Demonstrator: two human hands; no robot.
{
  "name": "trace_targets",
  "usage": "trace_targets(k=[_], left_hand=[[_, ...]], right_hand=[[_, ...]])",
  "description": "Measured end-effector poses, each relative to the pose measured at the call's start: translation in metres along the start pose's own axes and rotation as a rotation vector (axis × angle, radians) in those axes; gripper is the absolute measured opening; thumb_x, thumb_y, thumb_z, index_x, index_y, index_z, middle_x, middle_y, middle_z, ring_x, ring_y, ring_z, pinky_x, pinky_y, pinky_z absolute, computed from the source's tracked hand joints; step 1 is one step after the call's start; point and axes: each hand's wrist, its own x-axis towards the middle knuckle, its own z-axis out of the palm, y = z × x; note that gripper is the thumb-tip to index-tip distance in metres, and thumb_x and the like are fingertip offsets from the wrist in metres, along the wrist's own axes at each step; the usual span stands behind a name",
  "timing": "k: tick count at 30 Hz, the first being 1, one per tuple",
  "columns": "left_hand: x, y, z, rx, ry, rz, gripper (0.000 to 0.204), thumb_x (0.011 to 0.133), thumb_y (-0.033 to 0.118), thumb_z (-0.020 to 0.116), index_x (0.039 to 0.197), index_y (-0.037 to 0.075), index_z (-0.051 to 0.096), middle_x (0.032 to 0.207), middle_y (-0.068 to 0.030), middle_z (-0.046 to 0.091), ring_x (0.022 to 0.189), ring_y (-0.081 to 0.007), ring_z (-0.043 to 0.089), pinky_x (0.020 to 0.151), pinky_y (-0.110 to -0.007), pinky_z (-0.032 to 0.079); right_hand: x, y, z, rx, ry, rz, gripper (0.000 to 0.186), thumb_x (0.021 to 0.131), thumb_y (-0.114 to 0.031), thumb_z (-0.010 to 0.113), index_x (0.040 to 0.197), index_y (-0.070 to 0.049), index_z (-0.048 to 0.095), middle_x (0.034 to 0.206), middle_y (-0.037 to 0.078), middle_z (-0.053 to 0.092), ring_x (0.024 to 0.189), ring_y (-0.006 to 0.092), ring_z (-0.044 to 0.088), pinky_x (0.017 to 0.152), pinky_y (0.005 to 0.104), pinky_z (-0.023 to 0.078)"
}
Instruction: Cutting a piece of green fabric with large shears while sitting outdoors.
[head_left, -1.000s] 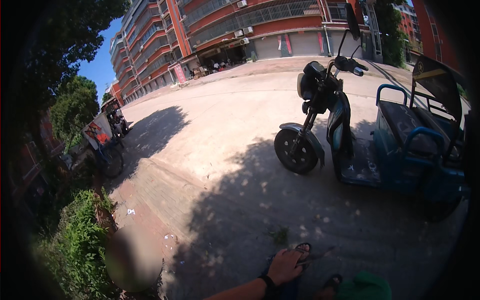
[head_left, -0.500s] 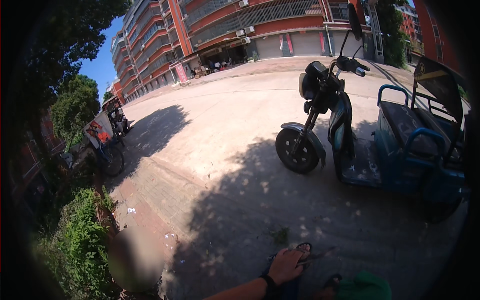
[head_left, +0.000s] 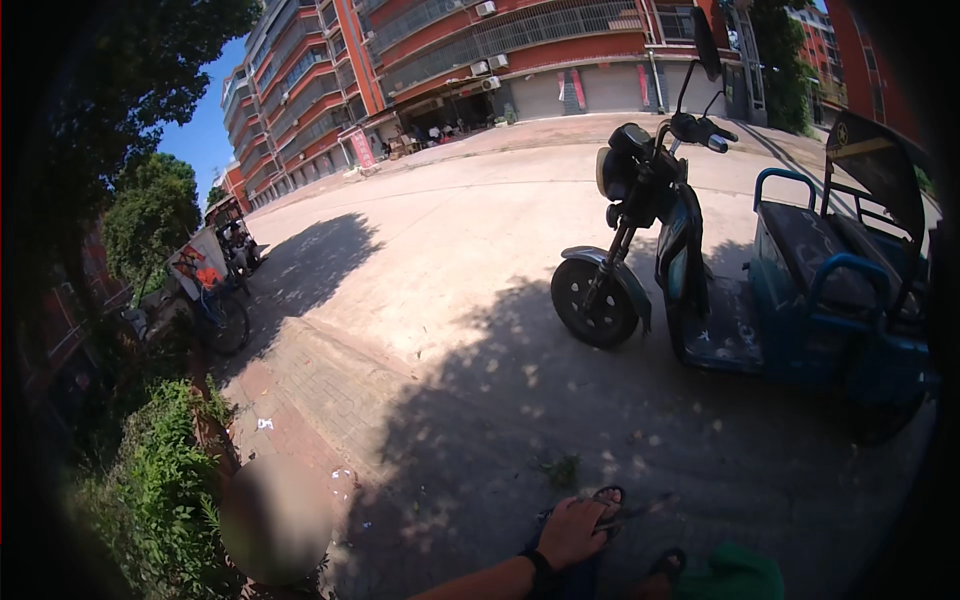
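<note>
My left hand (head_left: 570, 530), with a dark band at the wrist, is low in the head view, over my dark-clad leg. Its fingers curl around something I cannot make out; a thin, smeared dark shape sticks out to the right of them. My sandaled feet (head_left: 606, 494) show just beyond and to the right. A green cloth-like thing (head_left: 730, 572) lies at the bottom edge, right of the hand. My right hand is not seen.
A blue electric cargo tricycle (head_left: 715, 325) stands close at the right on concrete paving (head_left: 430, 230). Bicycles and carts (head_left: 220, 290) line the left beside shrubs (head_left: 165, 470) and trees. A blurred oval hides part of the lower-left pavement. Across the road, people sit beneath a red apartment building (head_left: 500, 30).
Very little differs. The scene sits a few pixels differently in the picture, and the smeared shape at my left hand varies slightly. The tricycle and the hand stay in place.
</note>
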Motion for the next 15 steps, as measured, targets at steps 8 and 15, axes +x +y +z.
trace_targets(k=[8, 15], left_hand=[[0.002, -0.004, 0.004, -0.003, 0.0, -0.005, 0.038, 0.077, 0.027, 0.06, 0.11, 0.009, 0.056, 0.103, -0.0091, 0.06, 0.102, -0.0252, 0.056, 0.103, -0.043, 0.032], [0.0, 0.002, -0.001, -0.011, 0.036, 0.006, 0.039, 0.076, 0.027, 0.061, 0.11, 0.009, 0.056, 0.103, -0.0093, 0.06, 0.102, -0.0248, 0.057, 0.103, -0.043, 0.033]], right_hand=[[0.052, 0.007, 0.04, 0.336, 0.023, 0.248, 0.032, 0.092, -0.031, 0.051, 0.118, -0.018, 0.064, 0.123, 0.001, 0.061, 0.114, 0.0205, 0.058, 0.085, 0.0338, 0.049], [0.045, 0.006, 0.042, 0.308, 0.004, 0.247, 0.032, 0.092, -0.029, 0.051, 0.119, -0.017, 0.064, 0.123, 0.002, 0.061, 0.114, 0.0209, 0.057, 0.086, 0.0337, 0.048]])
